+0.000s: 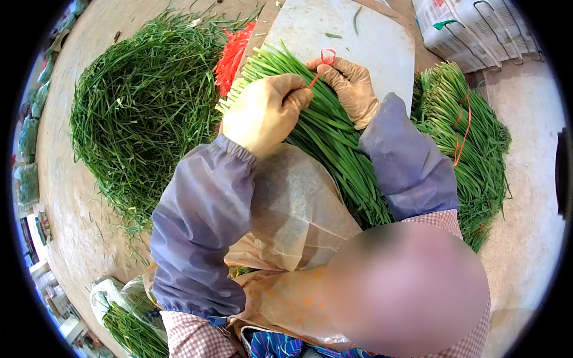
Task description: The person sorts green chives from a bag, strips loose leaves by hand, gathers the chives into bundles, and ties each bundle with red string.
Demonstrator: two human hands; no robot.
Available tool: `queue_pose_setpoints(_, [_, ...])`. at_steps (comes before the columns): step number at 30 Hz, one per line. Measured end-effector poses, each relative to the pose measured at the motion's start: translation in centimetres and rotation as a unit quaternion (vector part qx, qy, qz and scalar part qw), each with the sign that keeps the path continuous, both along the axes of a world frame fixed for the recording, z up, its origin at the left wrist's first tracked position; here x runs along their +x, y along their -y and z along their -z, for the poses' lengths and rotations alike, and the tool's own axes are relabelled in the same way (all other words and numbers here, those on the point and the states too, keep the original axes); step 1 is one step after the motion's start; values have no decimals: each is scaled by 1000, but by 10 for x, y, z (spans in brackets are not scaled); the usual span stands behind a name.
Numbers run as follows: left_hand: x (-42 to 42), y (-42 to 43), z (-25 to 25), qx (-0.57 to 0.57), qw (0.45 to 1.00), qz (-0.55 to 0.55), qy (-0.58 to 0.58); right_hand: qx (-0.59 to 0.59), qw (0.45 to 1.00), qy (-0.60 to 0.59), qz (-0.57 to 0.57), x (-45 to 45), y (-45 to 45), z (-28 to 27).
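Observation:
A thick bunch of green garlic chives (325, 140) lies slanted across my lap, its pale cut ends at the upper left. My left hand (265, 113), in a cream glove, is closed on one end of a red tie (314, 80) at the bunch's near-left side. On the far side, my gloved right hand (349, 86) pinches the same tie, whose small loop stands up above the fingertips. The tie runs taut between both hands over the chives. Whether it passes fully round underneath is hidden.
A big loose heap of chives (143, 113) lies on the floor at left. Red ties (233, 58) sit beside the pale board (352, 36). Tied bunches (462, 137) are stacked at right, near white crates (471, 30). A plastic bag (110, 292) with greens stands lower left.

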State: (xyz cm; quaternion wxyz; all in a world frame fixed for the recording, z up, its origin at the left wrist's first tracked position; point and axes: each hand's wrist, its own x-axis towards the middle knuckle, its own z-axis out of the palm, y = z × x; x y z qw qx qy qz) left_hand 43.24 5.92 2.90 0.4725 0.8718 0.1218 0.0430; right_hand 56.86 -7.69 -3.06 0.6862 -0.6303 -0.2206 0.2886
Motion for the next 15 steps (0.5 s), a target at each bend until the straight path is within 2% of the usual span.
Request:
queue_pose_setpoints(6, [-1,1,-2,17,1000,-13,-3,11,1000,-3,-15,0,1,-1])
queue_pose_setpoints(12, [2,-1,3,24,1000,-5,14,-22,994,106,-10,-1,0,4])
queue_pose_setpoints(15, [5,-1,6,39,999,-13,-3,1,983,182,-17,-1,0,12])
